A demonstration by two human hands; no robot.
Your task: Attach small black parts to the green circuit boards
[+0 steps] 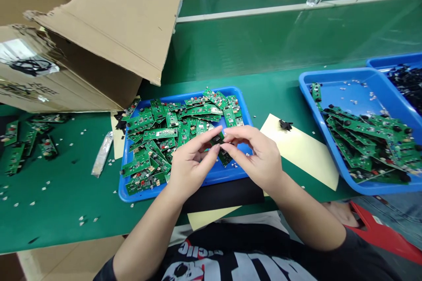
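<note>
Over the near right part of a blue tray (122,184), my left hand (189,164) and my right hand (259,153) meet at the fingertips. Between them is a small green circuit board (225,158), its lower end showing below the fingers. My left thumb and forefinger pinch it from one side. The right thumb and forefinger close on its other side, near a dark part at its upper end; whether they hold a separate small piece is hidden. Many similar circuit boards (160,133) lie heaped in the tray, mostly left of my hands.
At right, another blue tray (310,114) holds boards with black knobs; black parts (407,81) fill a tray behind it. Small black pieces (285,125) rest on yellow paper (306,158). An open cardboard box (108,22) stands back left, near loose boards (29,140).
</note>
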